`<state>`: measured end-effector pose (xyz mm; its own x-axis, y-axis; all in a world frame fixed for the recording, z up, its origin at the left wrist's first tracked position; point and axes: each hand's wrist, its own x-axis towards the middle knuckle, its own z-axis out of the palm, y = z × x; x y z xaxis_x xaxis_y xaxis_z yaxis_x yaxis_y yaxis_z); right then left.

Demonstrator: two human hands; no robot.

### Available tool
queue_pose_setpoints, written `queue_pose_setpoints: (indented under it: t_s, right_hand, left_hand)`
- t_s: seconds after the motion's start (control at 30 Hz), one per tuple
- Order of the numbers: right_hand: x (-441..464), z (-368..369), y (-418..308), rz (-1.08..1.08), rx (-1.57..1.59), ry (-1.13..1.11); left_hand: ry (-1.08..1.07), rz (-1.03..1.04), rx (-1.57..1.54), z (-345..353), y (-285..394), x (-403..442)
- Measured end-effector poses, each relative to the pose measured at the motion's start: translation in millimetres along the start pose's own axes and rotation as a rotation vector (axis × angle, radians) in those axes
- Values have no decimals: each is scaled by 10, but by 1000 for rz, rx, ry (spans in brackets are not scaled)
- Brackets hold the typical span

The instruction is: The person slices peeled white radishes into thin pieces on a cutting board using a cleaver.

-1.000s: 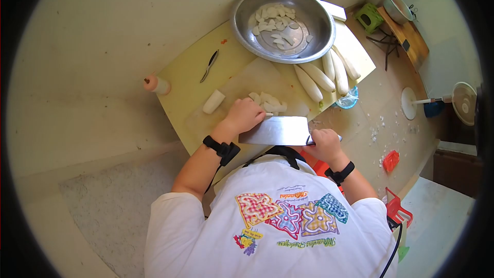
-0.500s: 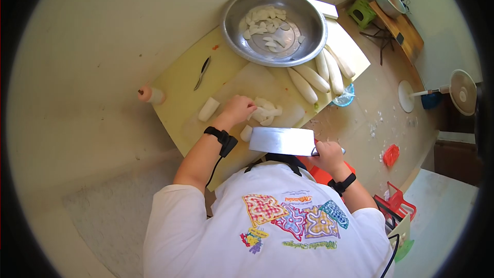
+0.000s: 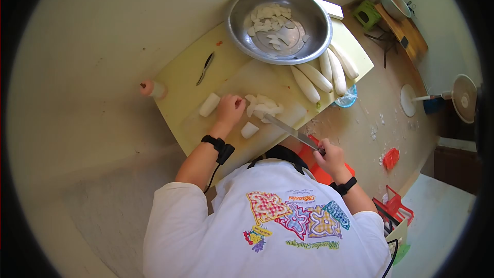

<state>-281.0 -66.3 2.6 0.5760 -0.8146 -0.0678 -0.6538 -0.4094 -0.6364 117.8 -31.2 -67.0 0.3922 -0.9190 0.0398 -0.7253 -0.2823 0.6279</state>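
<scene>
My right hand [image 3: 331, 157] grips the handle of a kitchen knife [image 3: 290, 129] with a broad metal blade, turned nearly edge-on. Its tip reaches the pile of white slices [image 3: 263, 106] on the pale cutting board [image 3: 288, 104]. Just left of that pile, my left hand [image 3: 231, 110] is closed with its fingers curled, and I see nothing in it. A cut white radish chunk [image 3: 209, 104] lies beside the left hand. Another short chunk [image 3: 250, 130] sits nearer my body, below the slices.
A large metal basin [image 3: 247, 49] holding white slices stands at the table's far side. Several whole peeled white radishes [image 3: 305, 84] lie right of it. A peeler-like tool [image 3: 205, 68] and a pink-topped bottle [image 3: 153, 89] are on the left. A fan [image 3: 463, 98] stands on the right.
My left hand has drawn back left from the slices. The knife has swung from showing its broad face to nearly edge-on, its tip now at the slices.
</scene>
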Motion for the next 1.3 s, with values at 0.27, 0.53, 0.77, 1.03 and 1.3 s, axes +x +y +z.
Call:
queue_pose_setpoints:
  t_s: [0.27,0.53,0.77,1.03,1.3]
  right_hand:
    - [311,209,-209,14,106,-121]
    - [325,380,-455,6,25,-271]
    - [263,330,-448,21,81,-226]
    - [173,365,-503,32,93,-228]
    - [98,418,-632,76,70,-202]
  left_hand:
    - [-221,-103,-94,94,-179,-931]
    - [-70,-176,-166,242,-47,-1034]
    - [-111,-138,-201,242,-121,-1012]
    - [-36,149,-202,164,-146,-957]
    - [-120,225,-214,170,-108,-898]
